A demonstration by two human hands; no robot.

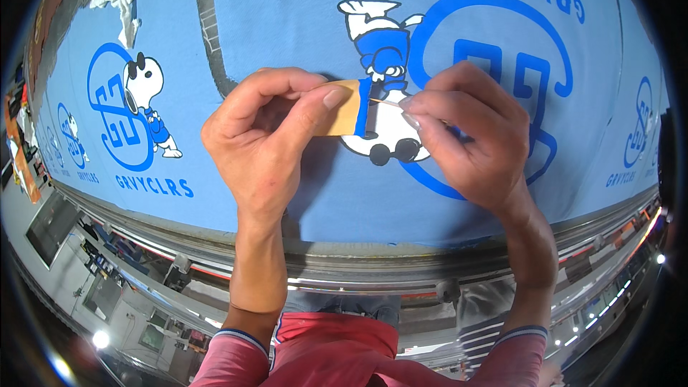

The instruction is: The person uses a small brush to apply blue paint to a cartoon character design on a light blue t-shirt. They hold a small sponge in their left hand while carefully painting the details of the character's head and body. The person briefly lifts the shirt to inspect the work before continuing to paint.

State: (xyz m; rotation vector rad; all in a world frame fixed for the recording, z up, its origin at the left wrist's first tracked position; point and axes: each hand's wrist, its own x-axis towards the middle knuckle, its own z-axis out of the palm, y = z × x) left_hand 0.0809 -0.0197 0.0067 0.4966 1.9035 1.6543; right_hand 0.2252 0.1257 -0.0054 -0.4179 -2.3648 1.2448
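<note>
Left hand (259,127) pinching one card (341,110), its right edge blue, right hand (479,135) pinching one thin stick (387,102), one printed dog (387,49) beneath, on blue cloth (287,21).

Cannot see some fingertips of the left hand (261,125) behind the tan card (340,113), the rear of the thin stick (388,103) inside the right hand (476,132), or all of the printed dog (383,127) beneath the grip.
</note>
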